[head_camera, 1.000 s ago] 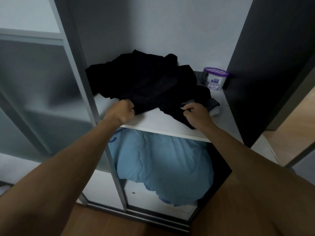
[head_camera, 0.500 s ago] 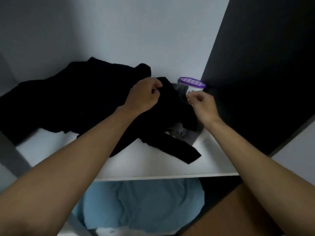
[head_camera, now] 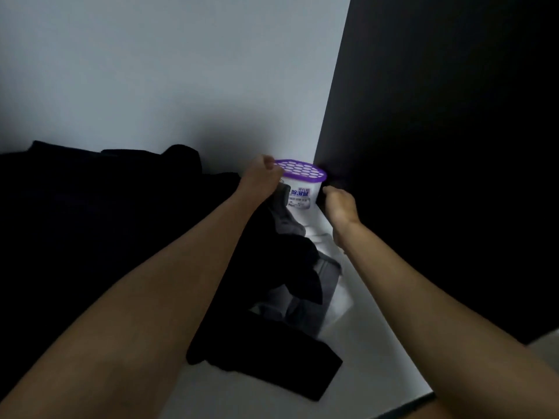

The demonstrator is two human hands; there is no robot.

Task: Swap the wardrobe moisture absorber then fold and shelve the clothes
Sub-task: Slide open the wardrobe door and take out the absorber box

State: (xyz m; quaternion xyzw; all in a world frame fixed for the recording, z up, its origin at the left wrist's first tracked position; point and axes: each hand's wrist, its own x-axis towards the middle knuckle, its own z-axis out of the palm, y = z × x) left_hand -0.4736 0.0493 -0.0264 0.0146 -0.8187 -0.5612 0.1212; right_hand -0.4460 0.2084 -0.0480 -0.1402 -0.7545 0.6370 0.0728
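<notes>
- Two hands reach deeper into the wardrobe than half a second ago. The left hand [head_camera: 261,176] has left the black clothes [head_camera: 106,231] and now lies at the left rim of the moisture absorber [head_camera: 302,192], at the centre of the frame.
- The right hand [head_camera: 338,204] has moved from in front of the tub to just beside its right wall, near the dark side panel [head_camera: 438,146].
- Each grip is curled, fingertips hidden; I cannot tell whether either closes on the tub or on cloth.
- The absorber stands upright in the back right corner of the white shelf [head_camera: 372,343]. Its body is now exposed, where earlier little more than the top showed.
- It is a white tub with a purple lid [head_camera: 305,170] pierced in a honeycomb pattern and blue characters on the label.
- A grey garment [head_camera: 287,225] lies against its lower left front, below the left hand.
</notes>
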